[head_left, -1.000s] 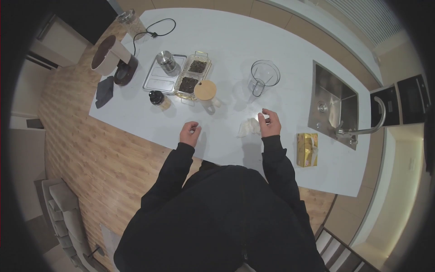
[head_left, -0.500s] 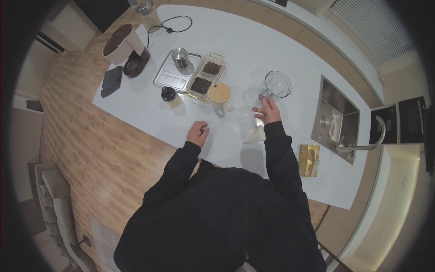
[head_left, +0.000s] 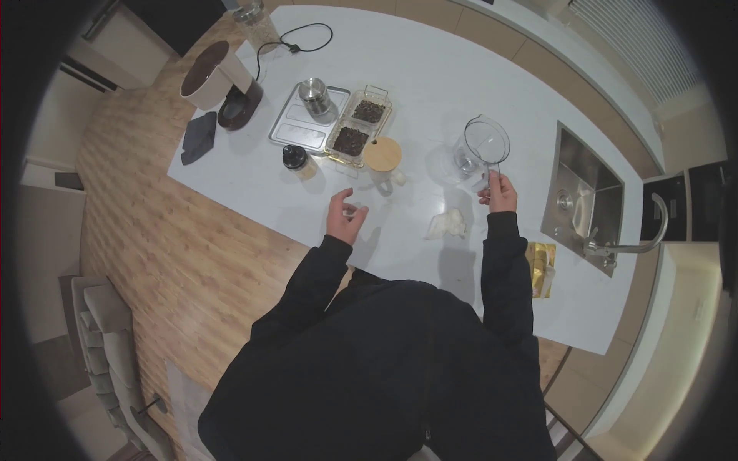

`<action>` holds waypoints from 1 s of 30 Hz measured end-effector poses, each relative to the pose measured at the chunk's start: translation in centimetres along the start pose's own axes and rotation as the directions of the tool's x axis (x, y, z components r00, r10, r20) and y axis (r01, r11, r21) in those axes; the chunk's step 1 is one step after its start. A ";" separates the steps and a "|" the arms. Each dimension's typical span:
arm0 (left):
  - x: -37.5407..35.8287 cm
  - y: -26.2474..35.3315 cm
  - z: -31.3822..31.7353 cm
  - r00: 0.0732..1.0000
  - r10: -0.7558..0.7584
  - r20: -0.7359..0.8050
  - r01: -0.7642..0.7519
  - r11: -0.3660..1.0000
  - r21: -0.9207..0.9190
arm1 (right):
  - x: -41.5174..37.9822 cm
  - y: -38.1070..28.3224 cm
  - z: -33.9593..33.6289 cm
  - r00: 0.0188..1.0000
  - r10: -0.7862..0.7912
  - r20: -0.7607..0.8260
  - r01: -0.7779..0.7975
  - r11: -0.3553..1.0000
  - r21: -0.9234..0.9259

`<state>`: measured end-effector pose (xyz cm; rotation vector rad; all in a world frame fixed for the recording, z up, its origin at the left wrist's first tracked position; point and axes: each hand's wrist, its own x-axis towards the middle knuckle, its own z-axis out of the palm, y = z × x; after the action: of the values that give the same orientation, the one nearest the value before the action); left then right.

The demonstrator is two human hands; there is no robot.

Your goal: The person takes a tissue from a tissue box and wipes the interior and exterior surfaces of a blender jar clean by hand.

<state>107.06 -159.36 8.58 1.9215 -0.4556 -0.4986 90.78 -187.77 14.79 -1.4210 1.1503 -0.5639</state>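
Note:
My right hand [head_left: 501, 194] is closed around the handle of a clear glass pitcher [head_left: 481, 145] that stands on the white counter [head_left: 430, 77]. My left hand [head_left: 344, 218] hovers over the counter with its fingers loosely curled and nothing in it. A crumpled white tissue [head_left: 448, 224] lies between the two hands. Just beyond the left hand stands a jar with a round wooden lid [head_left: 382, 156].
Two glass dishes of dark leaves [head_left: 358, 127], a metal tray [head_left: 296, 127] with a steel cup [head_left: 313, 95], a small dark-capped jar [head_left: 295, 160], a grinder [head_left: 219, 86] and a dark cloth [head_left: 199, 136] sit at the left. A sink [head_left: 584, 192], a tap [head_left: 626, 244] and a gold packet [head_left: 542, 269] are at the right.
My right hand left the tissue, reached out to the pitcher and closed on its handle. My left hand rose slightly and its fingers loosened.

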 end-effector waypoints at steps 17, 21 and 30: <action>10.4 10.3 0.7 0.806 0.303 0.508 -0.590 0.474 0.654 | -9.9 10.3 -4.3 0.968 0.214 -0.131 -0.218 0.976 -0.015; 11.3 8.9 0.5 0.730 0.457 0.509 -0.683 0.451 0.575 | -10.7 10.2 -5.2 0.953 0.273 -0.130 -0.271 0.962 0.029; 11.8 15.1 -4.6 0.954 0.284 0.092 -0.259 0.941 -0.217 | -10.0 10.9 -5.7 0.966 0.246 -0.080 -0.247 0.969 -0.003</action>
<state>118.14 -167.69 22.54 1.6063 -0.7117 -0.4625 78.40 -180.06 8.57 -1.2515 1.3730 -0.4397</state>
